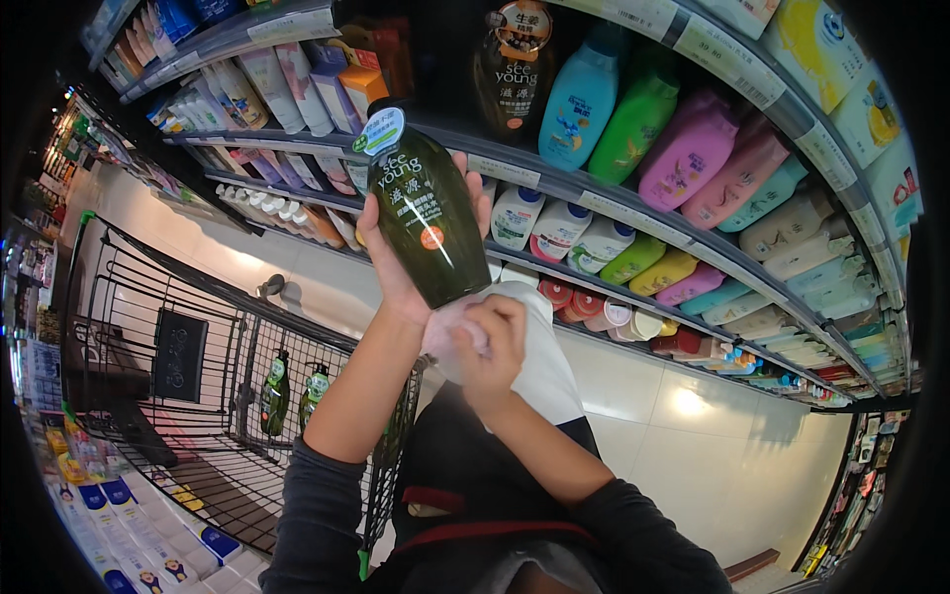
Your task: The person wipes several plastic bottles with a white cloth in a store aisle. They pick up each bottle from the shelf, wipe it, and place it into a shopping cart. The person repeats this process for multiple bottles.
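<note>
My left hand [397,286] is shut on a dark green pump-less shampoo bottle [434,230] with a black cap and a round blue-white neck tag. The bottle tilts, its top pointing up and left, and its front label bears white writing. Below its base, my right hand [496,345] grips a bunched pale pink cloth [444,327]. The cloth lies against my left wrist, close under the bottle. On the shelf ahead stand a dark brown bottle [512,93], a blue bottle [579,108] and a green bottle [634,134].
At left is a black wire shopping cart [180,356] with green pump bottles [275,393] seen through its mesh. Curving shelves [553,174] of bottles, tubes and jars run along the front and right. Tissue packs [141,534] are stacked lower left. Pale floor tiles [683,431] show at right.
</note>
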The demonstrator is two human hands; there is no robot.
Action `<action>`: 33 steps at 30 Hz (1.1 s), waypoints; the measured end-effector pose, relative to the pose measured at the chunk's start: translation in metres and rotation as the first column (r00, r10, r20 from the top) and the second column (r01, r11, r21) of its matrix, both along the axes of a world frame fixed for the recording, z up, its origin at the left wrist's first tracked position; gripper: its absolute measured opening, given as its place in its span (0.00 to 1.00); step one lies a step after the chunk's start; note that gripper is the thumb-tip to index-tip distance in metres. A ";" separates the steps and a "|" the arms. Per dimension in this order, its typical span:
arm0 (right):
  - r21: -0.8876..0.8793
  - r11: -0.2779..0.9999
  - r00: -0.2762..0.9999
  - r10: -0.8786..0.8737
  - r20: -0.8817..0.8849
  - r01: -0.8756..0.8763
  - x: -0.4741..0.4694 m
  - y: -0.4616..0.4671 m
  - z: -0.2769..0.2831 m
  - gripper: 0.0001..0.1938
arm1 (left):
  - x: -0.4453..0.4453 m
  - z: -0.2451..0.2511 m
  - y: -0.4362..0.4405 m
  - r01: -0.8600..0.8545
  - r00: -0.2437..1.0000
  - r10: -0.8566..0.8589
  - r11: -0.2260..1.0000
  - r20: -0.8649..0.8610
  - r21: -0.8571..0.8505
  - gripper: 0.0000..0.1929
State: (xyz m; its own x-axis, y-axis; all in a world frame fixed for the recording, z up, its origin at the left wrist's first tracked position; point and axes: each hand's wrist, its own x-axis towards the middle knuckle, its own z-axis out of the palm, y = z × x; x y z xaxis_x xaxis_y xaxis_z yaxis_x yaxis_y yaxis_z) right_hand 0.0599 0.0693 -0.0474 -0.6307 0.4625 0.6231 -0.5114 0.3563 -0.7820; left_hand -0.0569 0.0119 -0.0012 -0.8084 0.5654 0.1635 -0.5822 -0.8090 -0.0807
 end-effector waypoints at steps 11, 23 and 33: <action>-0.062 0.986 0.903 0.167 0.395 -0.156 0.010 0.088 0.025 0.07 | 0.004 0.002 -0.002 0.077 0.965 -0.074 0.997 -0.252 0.002 0.43; 0.505 0.823 0.965 -0.241 -0.101 0.258 0.014 0.158 0.135 0.08 | 0.043 0.001 0.015 -0.367 0.403 -0.592 0.594 -0.698 -0.716 0.43; 0.190 0.947 0.916 0.179 0.359 -0.260 -0.001 0.160 0.146 0.11 | 0.045 0.002 0.013 -0.514 0.328 -0.562 0.569 -0.759 -0.643 0.41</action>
